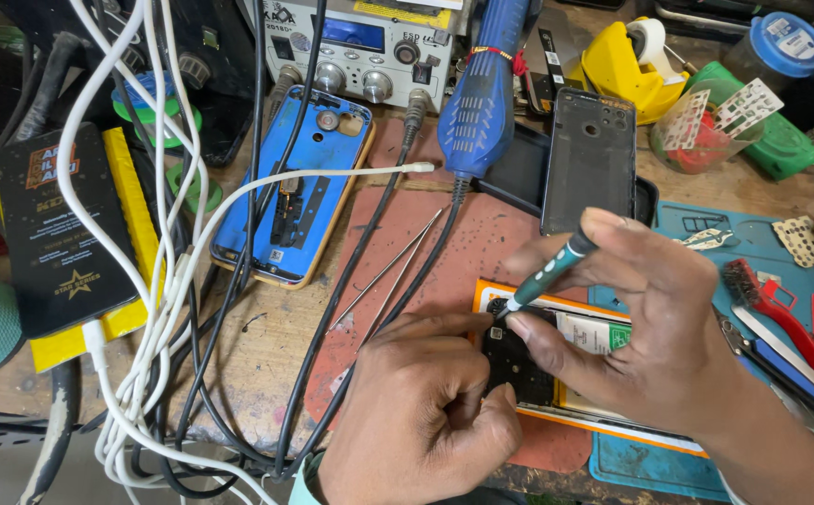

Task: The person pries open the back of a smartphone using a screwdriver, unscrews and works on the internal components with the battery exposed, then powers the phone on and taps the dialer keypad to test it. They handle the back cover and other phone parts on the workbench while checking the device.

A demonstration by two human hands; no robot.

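Nearest the lens, my left hand (pixel 426 411) presses curled fingers onto the opened orange-edged smartphone (pixel 557 369), steadying it on the worn red rubber work mat (pixel 407 252); my right hand (pixel 650 337) pinches a slim teal-handled precision screwdriver (pixel 549 271) between thumb and fingertips, its tip set down at the phone's top corner so the shaft can be spun. Just beyond, metal tweezers (pixel 398 266) lie within reach on the mat. Farther back, a blue-backed phone shell (pixel 299 187) and a black plastic back cover (pixel 589 159) rest parked aside, before the grey soldering station (pixel 370 47)
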